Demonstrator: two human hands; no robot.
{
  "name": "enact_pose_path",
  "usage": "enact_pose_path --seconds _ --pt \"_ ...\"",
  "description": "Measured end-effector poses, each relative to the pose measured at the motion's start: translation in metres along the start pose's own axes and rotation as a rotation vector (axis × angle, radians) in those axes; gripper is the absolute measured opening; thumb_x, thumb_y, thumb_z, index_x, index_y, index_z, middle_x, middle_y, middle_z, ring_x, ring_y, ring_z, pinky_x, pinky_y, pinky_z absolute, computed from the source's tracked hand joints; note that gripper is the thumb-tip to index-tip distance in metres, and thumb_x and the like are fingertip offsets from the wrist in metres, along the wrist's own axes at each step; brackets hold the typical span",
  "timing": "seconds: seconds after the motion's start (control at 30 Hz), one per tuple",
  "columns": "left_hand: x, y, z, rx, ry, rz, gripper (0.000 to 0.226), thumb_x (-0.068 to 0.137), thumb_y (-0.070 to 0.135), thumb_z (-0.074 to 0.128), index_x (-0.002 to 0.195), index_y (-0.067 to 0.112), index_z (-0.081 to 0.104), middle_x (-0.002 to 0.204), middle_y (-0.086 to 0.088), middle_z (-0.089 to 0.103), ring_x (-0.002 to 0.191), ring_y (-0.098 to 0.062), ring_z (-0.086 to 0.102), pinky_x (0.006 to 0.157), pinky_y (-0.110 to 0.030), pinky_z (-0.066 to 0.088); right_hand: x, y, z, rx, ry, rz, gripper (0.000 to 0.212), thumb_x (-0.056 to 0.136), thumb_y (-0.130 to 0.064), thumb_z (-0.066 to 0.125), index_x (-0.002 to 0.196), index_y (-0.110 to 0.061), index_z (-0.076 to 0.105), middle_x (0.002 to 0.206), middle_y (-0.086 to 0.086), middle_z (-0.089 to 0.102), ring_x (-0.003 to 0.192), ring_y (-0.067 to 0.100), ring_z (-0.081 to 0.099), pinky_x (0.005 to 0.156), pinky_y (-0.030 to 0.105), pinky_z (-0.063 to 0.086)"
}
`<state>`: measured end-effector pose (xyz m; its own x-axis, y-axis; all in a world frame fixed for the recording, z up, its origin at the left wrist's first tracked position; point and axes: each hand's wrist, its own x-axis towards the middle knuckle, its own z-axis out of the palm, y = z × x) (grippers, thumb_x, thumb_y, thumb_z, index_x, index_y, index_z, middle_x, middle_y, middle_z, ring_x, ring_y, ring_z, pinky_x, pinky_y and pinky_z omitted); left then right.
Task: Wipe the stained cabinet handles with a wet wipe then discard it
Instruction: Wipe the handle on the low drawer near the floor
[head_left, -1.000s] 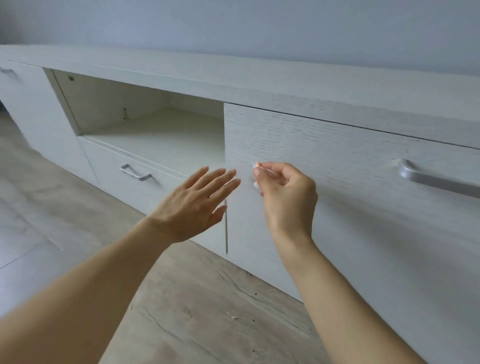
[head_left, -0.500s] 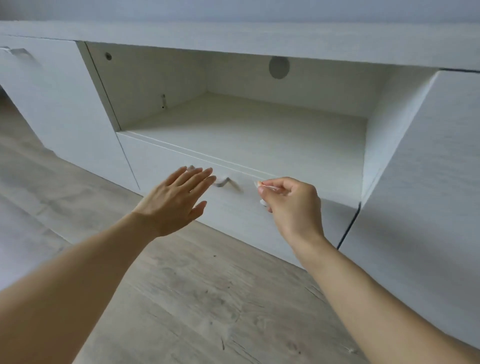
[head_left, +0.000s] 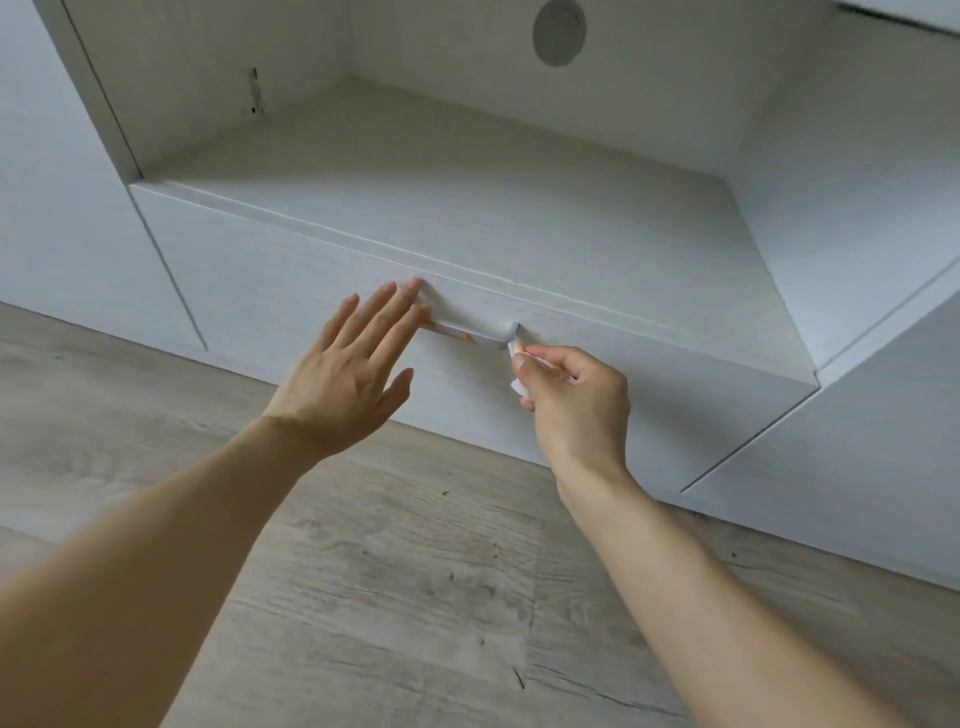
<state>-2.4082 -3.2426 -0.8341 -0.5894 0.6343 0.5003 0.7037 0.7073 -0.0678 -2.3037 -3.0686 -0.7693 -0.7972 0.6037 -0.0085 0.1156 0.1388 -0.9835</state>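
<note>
White woodgrain cabinet (head_left: 311, 249), open shelf niche (head_left: 441, 171), round cable hole (head_left: 559, 32); grey wood-plank floor (head_left: 415, 597).

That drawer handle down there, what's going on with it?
A person is cleaning it. The right hand pinches a folded wet wipe and brings it to the right end of the drawer handle, which shows orange-brown stains along its bar. The left hand is held flat with straight fingers, their tips at the handle's left end. The drawer is closed, below an open shelf. The stains are not yet wiped off.
</note>
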Motion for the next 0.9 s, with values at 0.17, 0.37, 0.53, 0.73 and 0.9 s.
enact_pose_path --seconds 0.17,0.37,0.53,0.73,0.9 --pt "0.001 -0.006 0.001 -0.023 0.026 0.037 0.055 0.096 0.029 0.032 0.147 0.005 0.03 0.157 -0.01 0.02 0.145 -0.025 0.016 0.12 -0.039 0.01 0.007 0.003 0.01 0.01 0.079 -0.03 0.004 0.086 -0.018 0.067 0.087 -0.021 0.07 0.078 -0.011 0.068 0.067 0.002 0.066 0.067 0.011 0.046" --pt "0.004 -0.008 0.003 0.005 0.052 0.089 0.056 0.095 0.027 0.038 0.145 0.002 0.031 0.155 -0.013 0.024 0.144 -0.026 0.02 0.118 -0.043 0.018 0.026 0.013 0.029 0.055 0.133 -0.154 0.01 0.087 -0.015 0.065 0.092 -0.019 0.073 0.088 0.001 0.07 0.064 -0.007 0.062 0.061 0.002 0.039" --pt "0.002 0.005 0.002 -0.024 0.062 0.0 0.057 0.093 0.028 0.041 0.143 0.002 0.031 0.153 -0.016 0.029 0.143 -0.028 0.023 0.118 -0.041 0.018 0.024 0.016 0.044 0.091 0.294 -0.134 0.01 0.089 -0.02 0.063 0.092 -0.016 0.072 0.092 0.002 0.07 0.074 0.004 0.065 0.06 0.001 0.04" --pt "0.003 -0.008 0.006 -0.018 0.081 0.095 0.058 0.093 0.028 0.042 0.143 0.003 0.029 0.152 -0.016 0.03 0.143 -0.028 0.023 0.117 -0.041 0.019 -0.01 0.025 0.051 0.099 0.289 -0.193 0.01 0.094 -0.02 0.055 0.092 -0.026 0.063 0.086 -0.008 0.068 0.073 -0.004 0.064 0.063 0.006 0.046" --pt "0.004 -0.007 0.022 -0.125 0.172 0.084 0.056 0.093 0.025 0.045 0.142 0.003 0.03 0.153 -0.016 0.028 0.143 -0.028 0.022 0.117 -0.043 0.023 0.0 0.024 0.049 0.116 0.233 -0.079 0.021 0.082 -0.024 0.072 0.089 -0.026 0.052 0.074 -0.01 0.065 0.063 0.0 0.065 0.059 0.014 0.049"
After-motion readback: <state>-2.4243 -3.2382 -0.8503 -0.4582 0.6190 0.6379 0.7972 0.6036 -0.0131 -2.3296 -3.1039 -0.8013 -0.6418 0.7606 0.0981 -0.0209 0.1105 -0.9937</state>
